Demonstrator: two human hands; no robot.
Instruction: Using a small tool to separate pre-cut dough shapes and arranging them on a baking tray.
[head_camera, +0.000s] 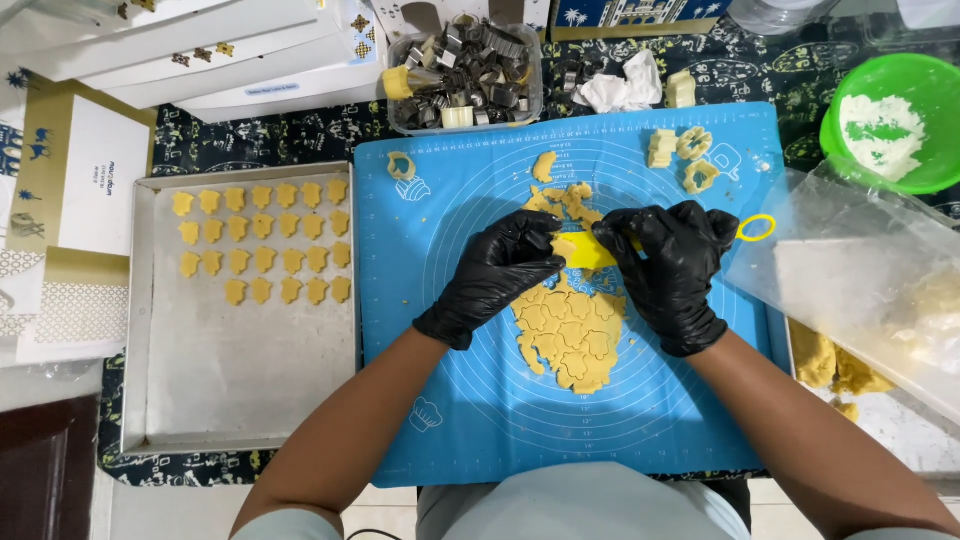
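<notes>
Both my hands wear black gloves over a blue baking mat (470, 420). A sheet of rolled yellow dough (572, 340), stamped with several cookie outlines, lies in the mat's middle. My right hand (672, 270) grips a yellow scraper tool (590, 252) whose ring handle (757, 228) sticks out to the right. My left hand (500, 270) pinches at the tool's blade, where a dough piece sits. A few cut cookies (682, 160) rest at the mat's far right corner.
A metal baking tray (240, 390) at left holds several rows of cut cookies (265, 245). A clear tub of metal cutters (465, 75) stands behind the mat. A green bowl of flour (890, 120) and a clear plastic sheet (860, 270) lie at right. White boxes (200, 50) fill the back left.
</notes>
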